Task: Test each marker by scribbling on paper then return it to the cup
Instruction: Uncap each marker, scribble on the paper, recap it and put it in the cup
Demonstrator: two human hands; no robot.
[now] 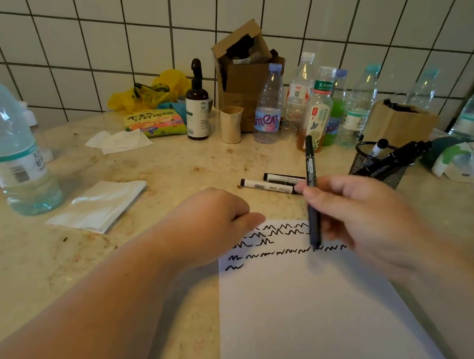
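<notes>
My right hand (pixel 360 219) grips a black marker (pixel 310 171) nearly upright, its tip touching the white paper (pixel 311 312) at the fourth row of black squiggles. My left hand (pixel 217 225) is curled into a loose fist and rests on the paper's top left corner, holding nothing that I can see. Two white markers with black caps (pixel 271 184) lie on the counter just beyond the paper. A black mesh cup (pixel 377 164) at the right holds several more markers.
Several plastic bottles (pixel 318 106) crowd the back right, with a brown cardboard box (pixel 244 76), a beige cup (pixel 231 124) and a dark pump bottle (pixel 197 107). A large water bottle (pixel 3 136) stands at left. Tissues (pixel 98 205) lie left of the paper.
</notes>
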